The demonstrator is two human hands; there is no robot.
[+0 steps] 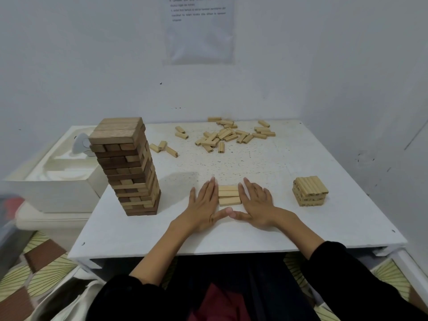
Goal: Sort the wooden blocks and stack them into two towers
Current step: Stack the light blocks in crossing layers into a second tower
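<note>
A tall tower of brown and tan blocks (130, 167) stands on the left of the white table (301, 228). Near the right side sits a short stack of light blocks (309, 190). A loose heap of light blocks (228, 134) lies at the far side. Close to me, three light blocks lie side by side in a row (228, 195). My left hand (203, 205) lies flat against the row's left end and my right hand (256, 203) against its right end. The thumbs meet in front of the row. Both hands have straight fingers and press the row between them.
A white box (58, 181) stands left of the table, close behind the tall tower. Walls close in at the back and right. A few stray blocks (163, 148) lie between the tower and the heap. A patterned floor mat (34, 269) shows at lower left.
</note>
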